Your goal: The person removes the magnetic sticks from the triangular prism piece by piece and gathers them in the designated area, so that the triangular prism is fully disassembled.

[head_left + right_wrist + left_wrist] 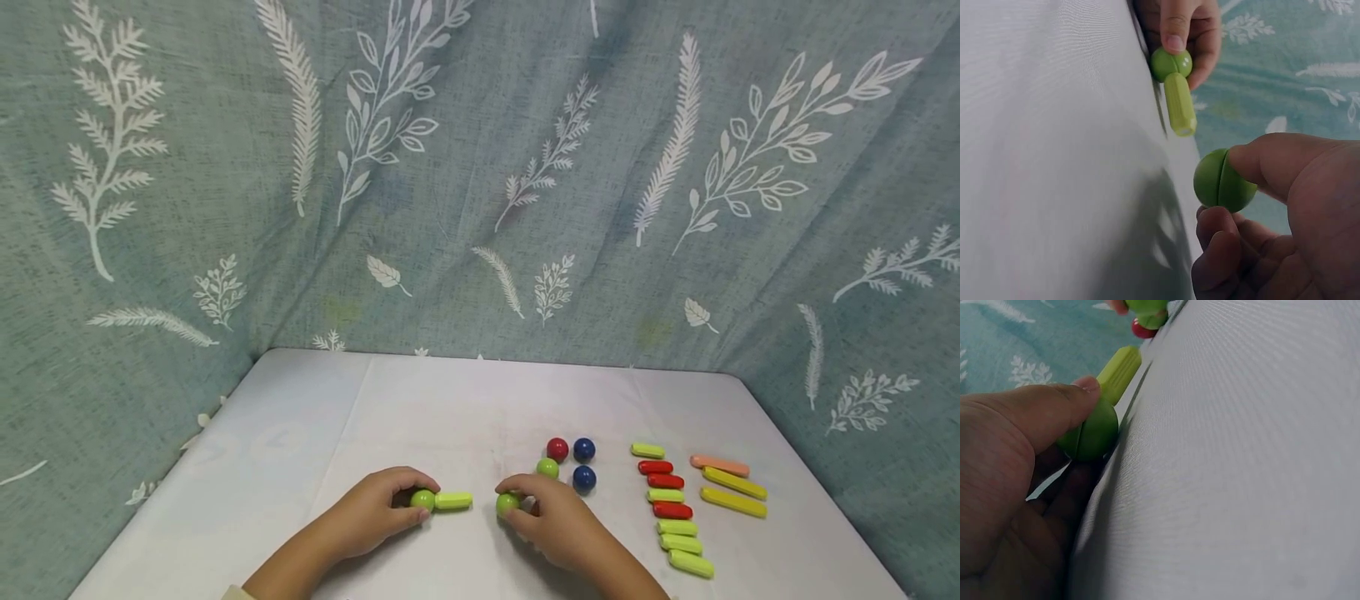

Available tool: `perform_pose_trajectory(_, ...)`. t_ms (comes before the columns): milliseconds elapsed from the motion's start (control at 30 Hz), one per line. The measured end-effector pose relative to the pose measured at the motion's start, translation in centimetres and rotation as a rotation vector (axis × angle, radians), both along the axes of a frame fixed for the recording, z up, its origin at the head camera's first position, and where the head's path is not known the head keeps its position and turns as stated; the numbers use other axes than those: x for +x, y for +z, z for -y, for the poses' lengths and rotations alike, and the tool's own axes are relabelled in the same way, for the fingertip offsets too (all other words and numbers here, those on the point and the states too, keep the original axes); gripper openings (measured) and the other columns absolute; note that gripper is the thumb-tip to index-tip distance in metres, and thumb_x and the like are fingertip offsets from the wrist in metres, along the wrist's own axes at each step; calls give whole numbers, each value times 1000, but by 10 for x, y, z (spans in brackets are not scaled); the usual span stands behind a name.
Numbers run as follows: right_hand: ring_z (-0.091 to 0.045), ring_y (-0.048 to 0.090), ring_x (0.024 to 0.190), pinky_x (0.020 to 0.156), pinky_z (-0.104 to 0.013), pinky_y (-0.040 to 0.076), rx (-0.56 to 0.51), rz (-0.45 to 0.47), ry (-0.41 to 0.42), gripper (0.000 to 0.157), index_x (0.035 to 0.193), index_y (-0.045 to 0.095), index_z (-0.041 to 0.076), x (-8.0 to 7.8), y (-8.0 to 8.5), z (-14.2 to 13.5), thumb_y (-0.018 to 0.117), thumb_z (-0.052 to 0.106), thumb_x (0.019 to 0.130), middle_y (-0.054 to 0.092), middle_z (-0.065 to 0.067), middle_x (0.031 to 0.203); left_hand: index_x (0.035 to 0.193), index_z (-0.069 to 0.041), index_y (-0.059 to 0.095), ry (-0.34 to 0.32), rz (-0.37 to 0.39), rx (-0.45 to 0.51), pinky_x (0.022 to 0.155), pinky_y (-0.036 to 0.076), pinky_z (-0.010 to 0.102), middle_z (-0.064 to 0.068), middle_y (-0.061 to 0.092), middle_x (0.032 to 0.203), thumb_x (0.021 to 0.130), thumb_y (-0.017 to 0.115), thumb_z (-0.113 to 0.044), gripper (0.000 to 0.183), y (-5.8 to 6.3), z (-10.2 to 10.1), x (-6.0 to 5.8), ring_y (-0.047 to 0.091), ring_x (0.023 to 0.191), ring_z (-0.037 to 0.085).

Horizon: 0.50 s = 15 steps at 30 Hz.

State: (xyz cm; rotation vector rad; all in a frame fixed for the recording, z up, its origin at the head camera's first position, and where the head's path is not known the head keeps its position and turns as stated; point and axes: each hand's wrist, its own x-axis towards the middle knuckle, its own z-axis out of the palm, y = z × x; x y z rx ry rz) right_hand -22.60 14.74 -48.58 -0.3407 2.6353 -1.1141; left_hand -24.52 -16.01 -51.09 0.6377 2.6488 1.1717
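My left hand [378, 510] pinches a green ball [422, 500] between thumb and fingers, low over the white table. A short yellow-green ridged stick [453, 501] joins that ball end-on and points to the right. To the right, my right hand [553, 521] pinches a second green ball [1225, 180] with thumb and fingertips. A seam runs round this ball in the right wrist view. The free end of the stick and the second ball are apart, with a gap between them. Part of each ball is hidden by the thumb.
Beyond my right hand sit a red ball [557, 450], another green ball [547, 468] and two blue balls [584, 478]. Farther right lies a column of short red sticks [666, 481] and yellow-green sticks [681, 544], beside longer yellow sticks [733, 502] and an orange stick [720, 465].
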Motion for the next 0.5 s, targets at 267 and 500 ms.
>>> perform_pose_trajectory(267,-19,61,73,59,-31,56,-43,54,-92,32,124,71,28,13,4,-31,80,28,93,69,4,113,116,-38,71,21,5,-14,99,54,42,-16,68,120,93,79,-38,25,1,-3,-6,62,113,10)
perform_pose_trajectory(500,-18,58,75,61,-28,54,-3,41,-174,34,124,71,27,22,8,-58,81,28,92,70,4,110,116,-37,72,21,15,-7,100,54,47,-13,69,122,93,80,-37,24,3,-5,-8,62,116,13)
